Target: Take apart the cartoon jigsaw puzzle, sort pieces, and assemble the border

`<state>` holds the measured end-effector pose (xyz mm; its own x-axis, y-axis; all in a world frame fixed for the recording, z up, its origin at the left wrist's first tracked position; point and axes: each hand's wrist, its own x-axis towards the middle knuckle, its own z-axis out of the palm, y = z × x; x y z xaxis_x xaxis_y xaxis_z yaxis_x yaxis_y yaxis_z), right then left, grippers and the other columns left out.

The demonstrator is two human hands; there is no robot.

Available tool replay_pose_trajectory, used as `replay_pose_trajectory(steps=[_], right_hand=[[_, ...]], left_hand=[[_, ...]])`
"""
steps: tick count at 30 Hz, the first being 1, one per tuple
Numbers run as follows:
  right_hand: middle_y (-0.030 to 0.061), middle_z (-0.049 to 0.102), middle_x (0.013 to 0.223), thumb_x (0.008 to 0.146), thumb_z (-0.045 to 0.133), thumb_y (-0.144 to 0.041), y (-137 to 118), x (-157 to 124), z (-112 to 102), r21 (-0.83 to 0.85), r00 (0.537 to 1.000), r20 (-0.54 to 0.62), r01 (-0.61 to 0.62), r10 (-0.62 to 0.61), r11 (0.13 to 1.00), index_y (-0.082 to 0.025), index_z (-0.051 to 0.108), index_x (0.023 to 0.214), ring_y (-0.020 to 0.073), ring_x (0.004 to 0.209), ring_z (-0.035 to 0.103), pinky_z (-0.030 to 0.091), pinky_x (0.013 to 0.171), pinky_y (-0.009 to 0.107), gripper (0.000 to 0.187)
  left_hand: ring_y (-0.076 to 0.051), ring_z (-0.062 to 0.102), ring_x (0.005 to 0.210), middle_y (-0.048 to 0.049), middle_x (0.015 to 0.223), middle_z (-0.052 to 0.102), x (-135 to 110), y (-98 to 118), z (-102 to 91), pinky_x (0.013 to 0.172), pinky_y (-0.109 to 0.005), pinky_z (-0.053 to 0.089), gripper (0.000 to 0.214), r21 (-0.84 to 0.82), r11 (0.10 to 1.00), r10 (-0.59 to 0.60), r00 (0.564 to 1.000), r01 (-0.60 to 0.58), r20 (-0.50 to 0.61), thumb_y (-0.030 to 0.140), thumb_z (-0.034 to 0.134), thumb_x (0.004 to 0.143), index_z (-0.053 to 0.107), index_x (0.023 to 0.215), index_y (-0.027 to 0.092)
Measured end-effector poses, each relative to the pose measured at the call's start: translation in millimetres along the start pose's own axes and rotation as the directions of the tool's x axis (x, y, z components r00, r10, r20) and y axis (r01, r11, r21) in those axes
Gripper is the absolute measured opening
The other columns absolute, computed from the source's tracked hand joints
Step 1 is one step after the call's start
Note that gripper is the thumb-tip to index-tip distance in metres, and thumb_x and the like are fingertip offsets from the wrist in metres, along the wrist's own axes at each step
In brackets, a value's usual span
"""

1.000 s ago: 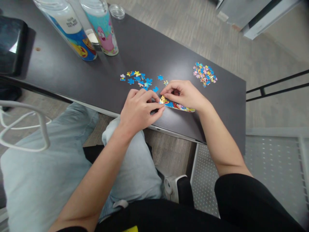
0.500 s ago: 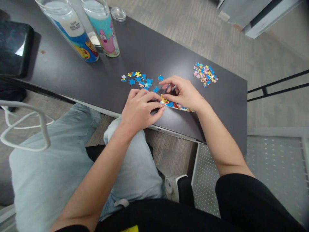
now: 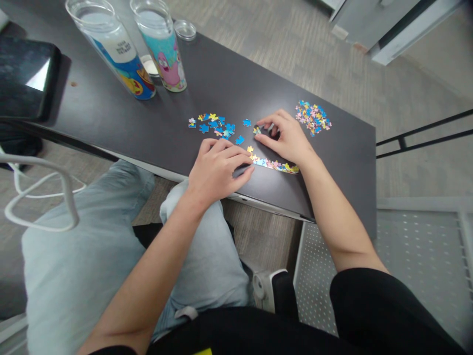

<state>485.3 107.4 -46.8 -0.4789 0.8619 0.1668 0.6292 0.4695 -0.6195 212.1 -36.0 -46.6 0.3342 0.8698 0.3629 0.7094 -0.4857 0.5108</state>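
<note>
Near the table's front edge lies a strip of joined jigsaw pieces (image 3: 275,165), with a yellow piece standing up at its left end. My left hand (image 3: 221,165) rests palm down, fingers apart, its fingertips at that left end of the strip. Just above the strip, my right hand (image 3: 284,135) pinches a small jigsaw piece (image 3: 256,130) between thumb and fingers. A loose blue piece (image 3: 247,123) lies left of those fingertips, and another blue piece (image 3: 240,140) sits closer to my left hand.
A group of loose pieces (image 3: 216,124) lies left of centre; a denser pile (image 3: 313,117) is at the right. Two clear cylinders with cartoon prints (image 3: 127,69) (image 3: 168,64), a round clear lid (image 3: 185,30) and a dark tablet-like device (image 3: 27,79) stand or lie toward the left.
My right hand has moved up and away from the strip, a piece now showing in its fingertips. More of the strip is uncovered. My left hand has hardly moved.
</note>
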Motion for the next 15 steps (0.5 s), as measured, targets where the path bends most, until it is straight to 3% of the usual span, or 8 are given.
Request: replay_pose_trajectory(steps=[6, 15], right_hand=[[0.0086, 0.084, 0.119, 0.114, 0.095, -0.053, 21, 5, -16, 0.064, 0.999, 0.012, 0.039, -0.04, 0.997, -0.03, 0.09, 0.124, 0.0255, 0.092, 0.064, 0.068, 0.105, 0.056, 0.025], [0.0124, 0.077, 0.125, 0.109, 0.101, -0.071, 30, 3, -10, 0.017, 0.997, -0.08, 0.008, -0.007, 1.0, -0.035, 0.085, 0.117, 0.0347, 0.105, 0.069, 0.069, 0.111, 0.065, 0.04]], left_hand=[[-0.041, 0.087, 0.134, 0.002, 0.143, 0.1, 1, 1, -1.2, 0.127, -0.076, 0.055, 0.024, -0.024, 1.0, -0.011, 1.0, 0.011, 0.01, 0.038, 0.076, 0.125, 0.1, 0.124, 0.044], [-0.04, 0.086, 0.133, 0.0024, 0.143, 0.099, 0, 0, -0.1, 0.126, -0.074, 0.055, 0.025, -0.025, 1.0, -0.003, 1.0, 0.003, 0.011, 0.04, 0.074, 0.126, 0.098, 0.125, 0.045]])
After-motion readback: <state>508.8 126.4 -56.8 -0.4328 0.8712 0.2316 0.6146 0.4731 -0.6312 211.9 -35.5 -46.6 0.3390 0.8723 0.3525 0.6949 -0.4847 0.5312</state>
